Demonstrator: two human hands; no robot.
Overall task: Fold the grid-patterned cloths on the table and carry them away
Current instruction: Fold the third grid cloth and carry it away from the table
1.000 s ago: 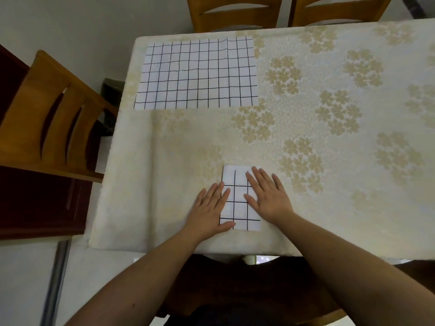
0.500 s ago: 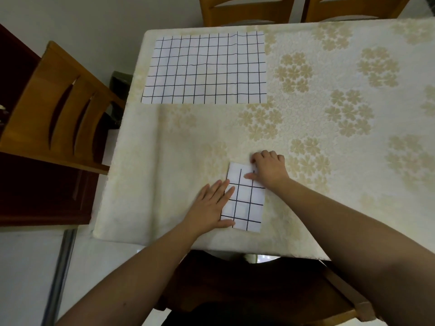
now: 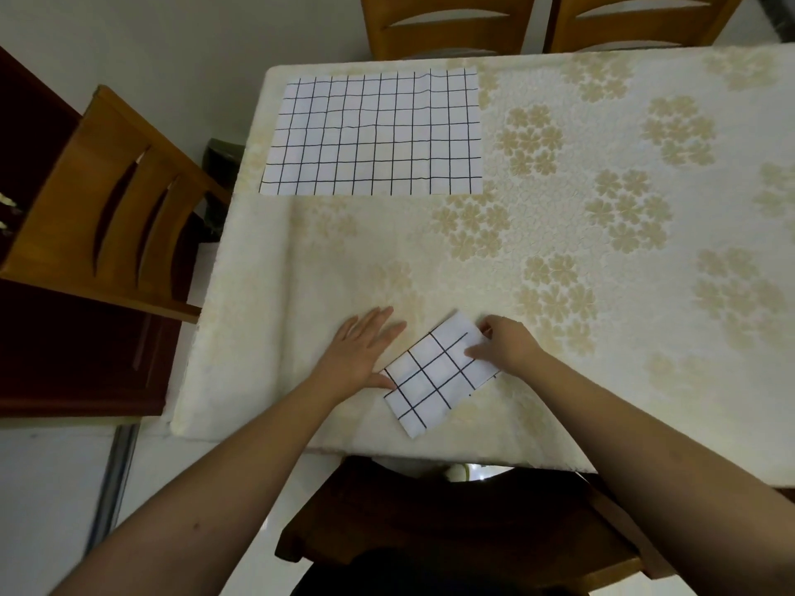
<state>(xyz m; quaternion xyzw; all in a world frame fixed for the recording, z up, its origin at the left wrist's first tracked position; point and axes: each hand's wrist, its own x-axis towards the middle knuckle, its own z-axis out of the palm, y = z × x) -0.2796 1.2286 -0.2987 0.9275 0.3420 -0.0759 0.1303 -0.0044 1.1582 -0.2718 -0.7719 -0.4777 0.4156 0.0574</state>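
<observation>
I judge the first fold finished and the pick-up beginning. My right hand (image 3: pixel 505 344) pinches the far corner of the folded cloth (image 3: pixel 439 374), a small white black-gridded rectangle lying askew at the table's (image 3: pixel 602 380) near edge. My left hand (image 3: pixel 359 352) rests flat beside it. The unfolded cloth (image 3: pixel 372 131) waits at the table's far left corner.

Wooden chairs (image 3: pixel 107 208) ring a floral-clothed table (image 3: pixel 602 251) on pale floor (image 3: pixel 51 488).

Bare table (image 3: pixel 430 260) lies between the folded cloth (image 3: pixel 439 376) near and the flat cloth (image 3: pixel 374 131) far left; chairs (image 3: pixel 107 208) crowd the left and far edges.
</observation>
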